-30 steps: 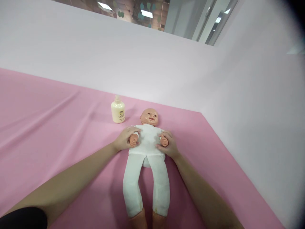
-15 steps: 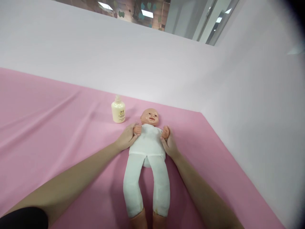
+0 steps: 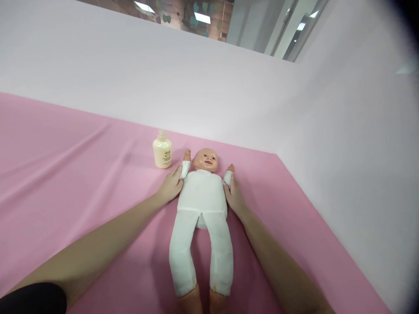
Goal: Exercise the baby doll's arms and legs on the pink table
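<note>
A baby doll (image 3: 203, 192) in white cloth lies face up on a pink sheet (image 3: 131, 144), its head toward the far edge. Both of the doll's arms are bent up beside its head. My left hand (image 3: 170, 185) has the doll's arm on the left side between thumb and fingers. On the other side, my right hand (image 3: 234, 195) grips the doll's other arm in the same way. A pale yellow pump bottle (image 3: 163, 151) stands upright to the left of the doll's head, a little beyond my left hand.
A white wall (image 3: 163, 78) rises behind the sheet and continues down the right side. Wrinkles run across the sheet at the left. Above the wall, a window strip (image 3: 255, 26) shows ceiling lights.
The doll's two arms have swung upward, from beside its chest to beside its head. My left hand has shifted slightly left, and my right hand has moved only a little. The bottle is unmoved.
</note>
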`<action>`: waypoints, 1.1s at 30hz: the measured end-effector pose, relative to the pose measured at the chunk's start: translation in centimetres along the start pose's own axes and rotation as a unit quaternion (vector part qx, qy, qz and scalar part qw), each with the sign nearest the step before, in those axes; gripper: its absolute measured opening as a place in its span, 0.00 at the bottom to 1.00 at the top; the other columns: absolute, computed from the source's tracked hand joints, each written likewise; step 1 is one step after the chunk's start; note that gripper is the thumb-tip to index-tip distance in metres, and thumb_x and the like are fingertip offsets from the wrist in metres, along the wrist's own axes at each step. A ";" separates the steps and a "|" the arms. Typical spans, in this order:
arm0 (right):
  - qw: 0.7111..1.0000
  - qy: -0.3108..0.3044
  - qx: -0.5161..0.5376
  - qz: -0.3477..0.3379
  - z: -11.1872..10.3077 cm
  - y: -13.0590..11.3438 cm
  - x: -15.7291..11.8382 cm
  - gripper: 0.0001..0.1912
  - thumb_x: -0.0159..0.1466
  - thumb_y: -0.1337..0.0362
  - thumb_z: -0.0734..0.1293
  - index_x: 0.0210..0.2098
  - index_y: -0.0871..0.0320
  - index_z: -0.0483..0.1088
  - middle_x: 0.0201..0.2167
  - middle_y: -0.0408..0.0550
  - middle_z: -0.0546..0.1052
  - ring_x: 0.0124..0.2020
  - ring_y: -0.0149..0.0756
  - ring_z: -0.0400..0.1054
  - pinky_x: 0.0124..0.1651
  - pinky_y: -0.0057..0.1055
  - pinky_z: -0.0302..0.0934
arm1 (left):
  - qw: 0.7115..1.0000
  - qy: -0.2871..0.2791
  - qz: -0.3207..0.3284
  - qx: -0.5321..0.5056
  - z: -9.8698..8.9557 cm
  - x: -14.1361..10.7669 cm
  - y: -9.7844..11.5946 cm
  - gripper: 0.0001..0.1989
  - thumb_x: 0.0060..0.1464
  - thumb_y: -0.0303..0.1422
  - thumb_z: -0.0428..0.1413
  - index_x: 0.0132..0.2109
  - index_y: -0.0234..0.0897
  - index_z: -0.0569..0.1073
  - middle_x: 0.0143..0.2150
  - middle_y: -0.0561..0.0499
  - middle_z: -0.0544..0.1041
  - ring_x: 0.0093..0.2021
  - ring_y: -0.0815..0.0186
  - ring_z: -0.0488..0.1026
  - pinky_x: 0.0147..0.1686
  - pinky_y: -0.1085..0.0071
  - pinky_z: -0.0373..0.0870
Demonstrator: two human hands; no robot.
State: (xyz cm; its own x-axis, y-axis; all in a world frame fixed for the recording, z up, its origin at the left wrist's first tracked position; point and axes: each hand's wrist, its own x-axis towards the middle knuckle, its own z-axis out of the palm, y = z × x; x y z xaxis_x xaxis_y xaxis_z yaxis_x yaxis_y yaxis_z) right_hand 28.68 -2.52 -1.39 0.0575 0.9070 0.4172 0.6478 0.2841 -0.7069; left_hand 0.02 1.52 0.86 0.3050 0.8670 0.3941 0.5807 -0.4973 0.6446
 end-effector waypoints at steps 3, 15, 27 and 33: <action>0.999 0.004 0.002 0.049 0.0 0.7 0.1 0.35 0.65 0.49 0.57 0.66 0.58 0.49 0.62 0.60 0.61 0.63 0.52 0.56 0.62 0.58 0.50 | 0.999 -0.013 -0.036 0.018 -0.3 0.1 0.4 0.30 0.55 0.30 0.46 0.65 0.32 0.56 0.58 0.39 0.69 0.57 0.50 0.66 0.55 0.51 0.63; 0.990 0.046 0.108 0.073 -0.8 -1.8 -0.2 0.37 0.60 0.51 0.64 0.63 0.52 0.47 0.62 0.55 0.60 0.60 0.46 0.60 0.58 0.49 0.59 | 0.995 0.021 -0.035 -0.093 -0.3 -0.2 0.4 0.34 0.56 0.37 0.50 0.66 0.36 0.48 0.63 0.40 0.61 0.62 0.54 0.61 0.60 0.54 0.58; 0.986 0.064 0.129 -0.088 -1.5 -3.8 -0.8 0.38 0.57 0.58 0.68 0.62 0.53 0.49 0.62 0.55 0.59 0.62 0.43 0.56 0.61 0.43 0.57 | 0.988 -0.004 0.151 -0.038 -1.0 -1.0 1.9 0.22 0.49 0.38 0.58 0.51 0.38 0.67 0.50 0.44 0.72 0.52 0.55 0.68 0.56 0.57 0.61; 0.980 -0.039 0.035 -0.194 -1.6 -3.9 -0.9 0.13 0.53 0.57 0.70 0.38 0.53 0.71 0.35 0.47 0.76 0.41 0.43 0.70 0.50 0.45 0.63 | 0.985 -0.028 0.166 -0.035 -1.3 -1.0 2.2 0.21 0.47 0.40 0.59 0.48 0.40 0.68 0.49 0.45 0.74 0.51 0.56 0.69 0.55 0.57 0.62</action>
State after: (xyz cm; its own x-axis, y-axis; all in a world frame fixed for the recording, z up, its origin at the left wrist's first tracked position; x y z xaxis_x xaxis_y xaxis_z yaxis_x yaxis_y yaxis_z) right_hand 27.34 -4.98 1.91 -0.2419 0.7468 0.6195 0.5555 0.6301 -0.5427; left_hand 0.02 -0.52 2.77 0.5118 0.6555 0.5552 0.3883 -0.7531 0.5312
